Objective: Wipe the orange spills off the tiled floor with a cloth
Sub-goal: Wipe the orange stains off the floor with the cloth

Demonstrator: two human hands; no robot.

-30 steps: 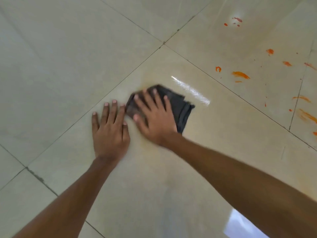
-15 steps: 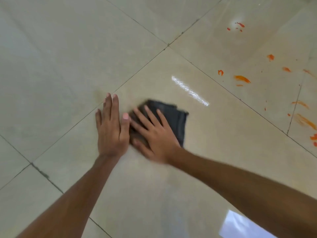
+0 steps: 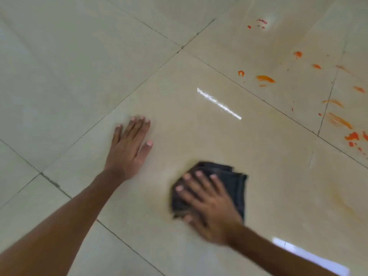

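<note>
Our right hand [image 3: 211, 206], fingers apparently straight (blurred), presses the cloth [image 3: 233, 180]; our left hand [image 3: 127, 150] lies splayed on the floor [image 3: 79, 56]; spills [image 3: 265, 78] well apart.

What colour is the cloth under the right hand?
Dark grey, nearly black, folded cloth under the right hand; head view.

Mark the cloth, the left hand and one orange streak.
cloth [image 3: 234, 181], head view, bare folds at its far edge.
left hand [image 3: 127, 151], head view, back of the hand.
orange streak [image 3: 265, 78], head view, middle of the smear.
</note>
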